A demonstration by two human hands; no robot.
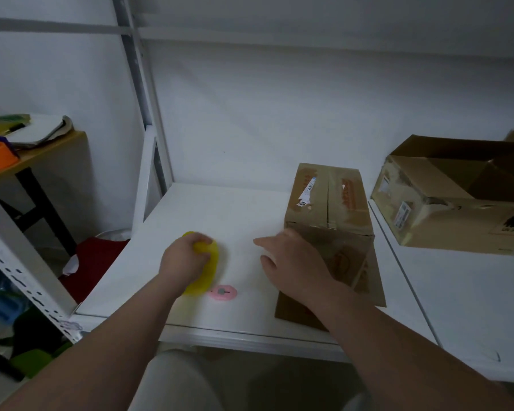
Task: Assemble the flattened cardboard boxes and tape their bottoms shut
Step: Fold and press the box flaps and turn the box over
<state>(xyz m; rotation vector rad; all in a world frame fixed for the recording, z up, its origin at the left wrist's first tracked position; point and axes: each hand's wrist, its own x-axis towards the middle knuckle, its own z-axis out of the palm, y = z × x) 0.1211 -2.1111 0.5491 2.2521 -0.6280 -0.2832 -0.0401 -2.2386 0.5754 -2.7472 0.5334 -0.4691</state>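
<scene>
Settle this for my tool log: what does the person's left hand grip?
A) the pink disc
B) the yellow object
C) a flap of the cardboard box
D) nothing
B: the left hand has its fingers curled round the yellow object, while the pink disc lies beside it, not held.

Both bare forearms reach forward from the lower corners. The left hand [184, 259] is knuckles up, its fingers curled round a yellow oval object [209, 264]. The right hand [294, 265] lies palm down, fingers relaxed and loosely spread.
</scene>
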